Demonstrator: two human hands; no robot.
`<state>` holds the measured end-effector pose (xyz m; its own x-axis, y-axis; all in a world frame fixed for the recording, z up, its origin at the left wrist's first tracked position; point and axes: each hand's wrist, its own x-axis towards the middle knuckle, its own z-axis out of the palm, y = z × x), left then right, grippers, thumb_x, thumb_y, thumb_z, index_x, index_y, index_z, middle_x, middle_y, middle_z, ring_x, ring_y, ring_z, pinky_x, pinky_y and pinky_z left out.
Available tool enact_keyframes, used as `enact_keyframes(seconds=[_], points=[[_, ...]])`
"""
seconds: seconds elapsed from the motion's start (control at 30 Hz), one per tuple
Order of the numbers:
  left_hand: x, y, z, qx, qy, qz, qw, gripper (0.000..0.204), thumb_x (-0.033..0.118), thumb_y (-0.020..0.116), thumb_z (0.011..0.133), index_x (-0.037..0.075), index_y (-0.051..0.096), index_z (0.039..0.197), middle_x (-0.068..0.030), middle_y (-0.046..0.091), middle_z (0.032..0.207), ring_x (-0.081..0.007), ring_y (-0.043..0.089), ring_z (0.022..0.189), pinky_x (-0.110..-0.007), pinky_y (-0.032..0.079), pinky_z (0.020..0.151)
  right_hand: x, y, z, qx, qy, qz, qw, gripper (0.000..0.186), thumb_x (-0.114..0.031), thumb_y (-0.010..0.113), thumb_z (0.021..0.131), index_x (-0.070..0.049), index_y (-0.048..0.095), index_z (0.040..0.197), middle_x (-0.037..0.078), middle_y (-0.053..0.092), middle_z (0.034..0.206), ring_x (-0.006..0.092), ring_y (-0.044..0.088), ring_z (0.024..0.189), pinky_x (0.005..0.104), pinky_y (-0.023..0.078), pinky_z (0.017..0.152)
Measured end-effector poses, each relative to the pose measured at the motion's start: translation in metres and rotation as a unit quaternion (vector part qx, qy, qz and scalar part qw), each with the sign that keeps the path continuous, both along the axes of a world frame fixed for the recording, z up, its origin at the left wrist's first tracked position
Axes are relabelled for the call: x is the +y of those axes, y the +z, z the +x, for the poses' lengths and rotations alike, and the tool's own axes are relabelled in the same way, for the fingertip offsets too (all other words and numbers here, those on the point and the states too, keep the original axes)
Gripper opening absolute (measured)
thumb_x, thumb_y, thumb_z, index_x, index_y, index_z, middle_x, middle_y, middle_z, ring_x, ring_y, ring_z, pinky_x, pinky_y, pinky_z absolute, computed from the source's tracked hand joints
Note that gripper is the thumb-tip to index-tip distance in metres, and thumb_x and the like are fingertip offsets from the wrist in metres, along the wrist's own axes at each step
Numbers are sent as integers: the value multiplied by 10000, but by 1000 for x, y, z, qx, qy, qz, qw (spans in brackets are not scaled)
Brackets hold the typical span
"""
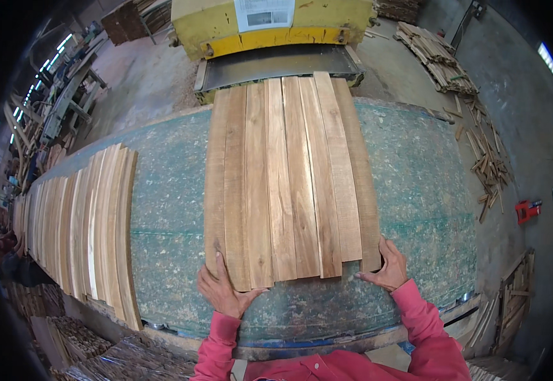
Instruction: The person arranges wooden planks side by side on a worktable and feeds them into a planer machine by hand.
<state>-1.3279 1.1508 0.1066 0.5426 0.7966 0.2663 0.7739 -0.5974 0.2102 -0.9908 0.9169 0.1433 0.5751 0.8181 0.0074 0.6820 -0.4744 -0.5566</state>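
Note:
Several long wooden boards (292, 184) lie side by side on a worn green tabletop (168, 190), their near ends uneven. Their far ends reach the dark metal bed (283, 66) of a yellow machine (270, 41). My left hand (224, 291) holds the near left corner of the row, fingers along the outer board and thumb across the near ends. At the near right corner my right hand (389, 267) grips the outer board, with its thumb turned inward under the end. Both hands bracket the row from its sides.
More boards (92, 222) stand in a tight row on the table's left. Stacked wood (432, 57) and loose sticks (486, 159) lie on the floor at right, near a red object (527, 211). Bundled wood (124, 355) sits at lower left, a workbench (70, 95) at far left.

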Motion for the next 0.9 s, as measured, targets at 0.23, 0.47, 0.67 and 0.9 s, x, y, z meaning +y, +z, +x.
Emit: enact_keyframes(seconds=[0.23,0.47,0.67,0.9], points=[[105,-5,74,-45,3,59,997,1361,873,739,506,127,346,1574,-335,416,1323,-468,428,1153,-584,325,1002,108,-6,82,-43,20,41,998,1021,-361,934,506,-30,545,1390,188,639,1050,366,656,959,437,538,855],[263,-24,203,-129,19,80,988,1239,863,712,572,226,368,1577,-369,423,1378,-504,458,1188,-590,325,1040,253,0,176,-92,-61,26,994,805,-445,893,626,-80,663,1306,182,648,1039,353,639,956,433,511,860],[360,-64,272,-52,35,102,993,719,671,565,913,295,467,1518,-319,300,1569,-517,238,1476,-629,147,1203,333,-60,203,-247,-114,99,957,505,-444,681,903,-140,695,1305,158,621,1341,355,531,1230,503,348,1071],[401,-45,288,-57,29,96,993,567,616,490,983,381,475,1500,-289,276,1602,-507,204,1494,-635,109,1209,371,-44,214,-232,-130,1,964,550,-536,450,1016,-215,571,1447,105,477,1547,386,337,1465,689,57,1189]])
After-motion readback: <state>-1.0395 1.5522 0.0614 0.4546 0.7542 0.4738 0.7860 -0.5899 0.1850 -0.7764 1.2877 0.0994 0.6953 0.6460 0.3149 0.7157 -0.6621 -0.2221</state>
